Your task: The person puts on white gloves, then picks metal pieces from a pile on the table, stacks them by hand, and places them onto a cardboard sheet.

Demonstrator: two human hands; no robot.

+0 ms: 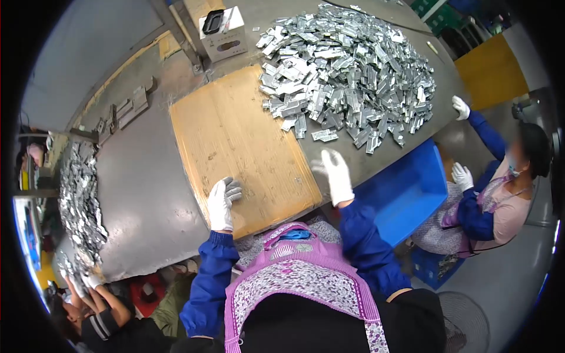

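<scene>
My left hand, in a white glove, is over the near left part of a tape-covered cardboard sheet. Its fingers are a little bent and apart, with nothing seen in them. At the sheet's right edge, my right hand is also gloved in white; its fingers are spread, slightly blurred, and hold nothing visible. A large heap of small silvery metal parts lies beyond it. The nearest loose metal part rests just past my right fingertips, apart from them.
A blue bin stands at the table's right edge, beside a seated co-worker in white gloves. A white box carries a black tray. Flat metal bars and a scrap-like silvery pile lie left, near another co-worker.
</scene>
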